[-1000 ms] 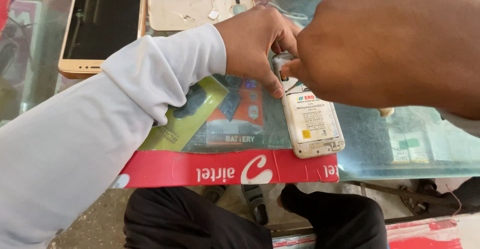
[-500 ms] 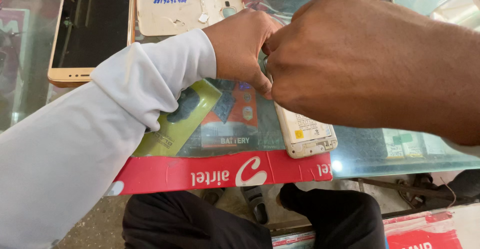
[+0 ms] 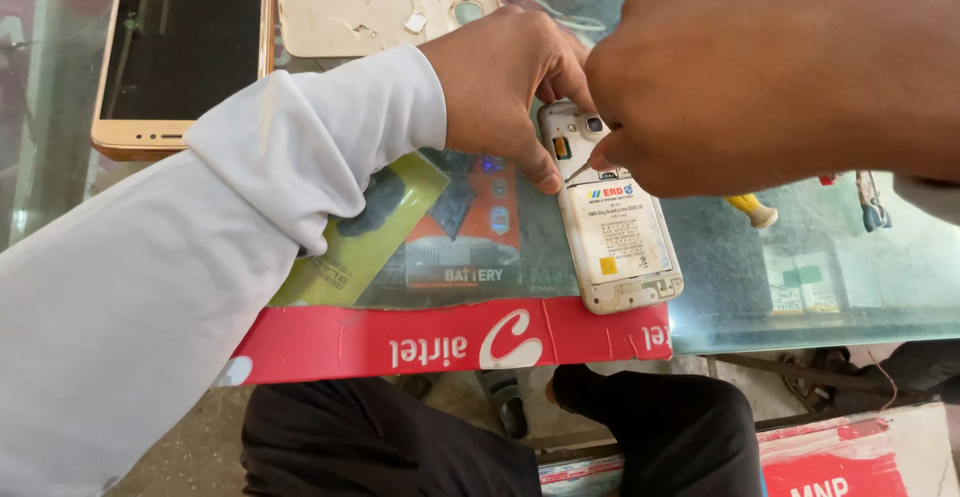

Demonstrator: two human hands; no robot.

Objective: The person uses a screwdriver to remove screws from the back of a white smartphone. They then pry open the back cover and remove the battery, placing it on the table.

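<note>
Head view: the white back-off smartphone with its pale battery exposed [image 3: 615, 222] lies on the glass counter [image 3: 800, 277], its bottom end right at the near edge, just above the red edge strip [image 3: 450, 337]. Your left hand [image 3: 505, 82] is pinching the phone's top left side, thumb down along its edge. Your right hand [image 3: 770, 67] is clenched on a thin metal tool whose tip [image 3: 578, 169] sits near the camera end; the tool's body is hidden in your fist.

Risks:
- Tip slips off and gouges the battery or your left thumb, which is just beside it.
- Push toward you and the phone slides off the near edge; only a light pinch holds it.
- Your right forearm hangs over the yellow-handled screwdriver [image 3: 750, 209]; a sweep could roll it.
- The gold phone with dark screen [image 3: 180, 52] and beige back cover [image 3: 380, 7] at the far edge are well apart, low risk.
</note>
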